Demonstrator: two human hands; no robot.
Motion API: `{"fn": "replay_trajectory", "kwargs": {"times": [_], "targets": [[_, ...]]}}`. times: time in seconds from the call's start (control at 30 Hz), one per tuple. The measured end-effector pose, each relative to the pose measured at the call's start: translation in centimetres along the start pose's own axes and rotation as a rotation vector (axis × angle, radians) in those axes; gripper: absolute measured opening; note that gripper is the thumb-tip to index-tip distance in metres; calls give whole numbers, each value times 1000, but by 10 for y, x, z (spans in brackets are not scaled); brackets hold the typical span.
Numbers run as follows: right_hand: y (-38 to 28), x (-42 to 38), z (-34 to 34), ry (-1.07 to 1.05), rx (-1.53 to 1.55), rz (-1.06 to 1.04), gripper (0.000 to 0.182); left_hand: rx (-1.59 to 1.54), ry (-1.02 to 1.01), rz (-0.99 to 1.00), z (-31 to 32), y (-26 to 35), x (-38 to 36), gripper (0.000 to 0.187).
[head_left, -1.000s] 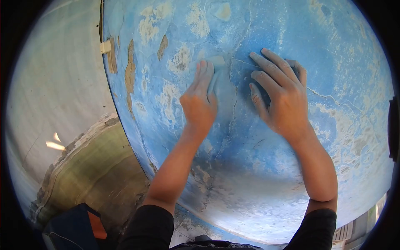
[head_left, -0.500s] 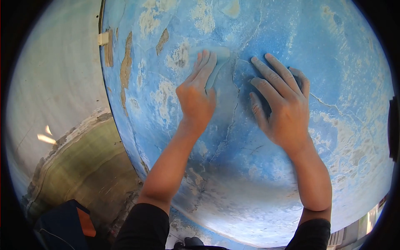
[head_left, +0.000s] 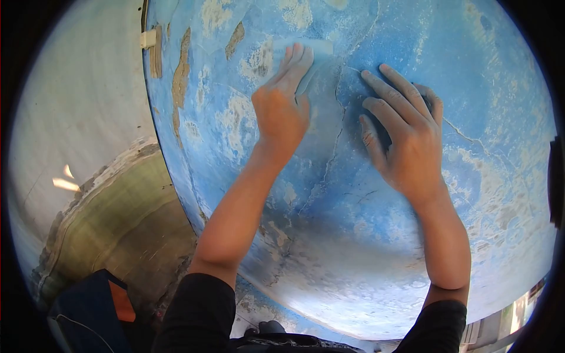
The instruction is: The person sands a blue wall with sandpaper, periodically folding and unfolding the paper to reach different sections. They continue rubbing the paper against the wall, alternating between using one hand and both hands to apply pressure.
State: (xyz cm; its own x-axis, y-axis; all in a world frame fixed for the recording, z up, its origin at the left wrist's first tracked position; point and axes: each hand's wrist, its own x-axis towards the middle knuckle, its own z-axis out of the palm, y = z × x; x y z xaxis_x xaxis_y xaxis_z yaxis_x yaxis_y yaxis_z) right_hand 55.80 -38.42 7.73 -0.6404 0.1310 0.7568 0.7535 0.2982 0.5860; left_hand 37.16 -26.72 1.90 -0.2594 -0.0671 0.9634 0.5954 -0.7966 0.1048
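Note:
My left hand (head_left: pixel 282 109) presses a pale blue, dusty sheet of sandpaper (head_left: pixel 321 47) against a worn blue painted wall (head_left: pixel 394 29). Its fingers lie together over the sheet, and an edge of the sheet comes out near the thumb. To the right, my right hand (head_left: pixel 406 129) rests on the same wall with its fingers spread and holds nothing. Bluish-grey dust coats the fingers of this hand. A jagged crack (head_left: pixel 338 135) runs down the wall between both hands. Patches of paint around the left hand have worn to white.
Bare brown patches (head_left: pixel 181 76) mark the wall's left part. Beyond its left edge stands a pale grey wall (head_left: pixel 82 100) with a greenish-brown lower area (head_left: pixel 129 212). A dark blue and orange object (head_left: pixel 88 312) sits at the lower left. A small wooden piece (head_left: pixel 155 53) is at the wall's edge.
My left hand has slid a little up the wall with the sandpaper. The right hand stays about where it was on the wall. The whole view has shifted slightly.

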Motion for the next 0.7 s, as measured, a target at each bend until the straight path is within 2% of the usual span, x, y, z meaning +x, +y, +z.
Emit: {"fn": "replay_trajectory", "kwargs": {"times": [0.07,0.13,0.17,0.23,0.4,0.47,0.57,0.63,0.7], "targets": [[2,-5,0,3,15,4,18,-15,-48,-65,-9,7,-30,42],[2,-6,-1,5,32,14,18,30,-102,-55,-19,12,-86,64],[1,-6,-1,16,34,2,17,29,-114,-48,-22,14,-89,64],[-1,-3,1,35,20,2,16,50,-90,-48,-22,15,-85,39],[3,3,4,52,28,-37,18,37,13,8,8,-2,13,37],[6,5,4,53,26,-38,18,61,54,14,12,-3,26,35],[7,3,2,70,20,-18,20,13,1,-81,1,14,-16,35],[7,0,1,78,7,0,20,49,-36,-56,-11,21,-73,34],[7,-1,1,84,-1,-15,21,75,-81,-25,-13,23,-85,34]]}}
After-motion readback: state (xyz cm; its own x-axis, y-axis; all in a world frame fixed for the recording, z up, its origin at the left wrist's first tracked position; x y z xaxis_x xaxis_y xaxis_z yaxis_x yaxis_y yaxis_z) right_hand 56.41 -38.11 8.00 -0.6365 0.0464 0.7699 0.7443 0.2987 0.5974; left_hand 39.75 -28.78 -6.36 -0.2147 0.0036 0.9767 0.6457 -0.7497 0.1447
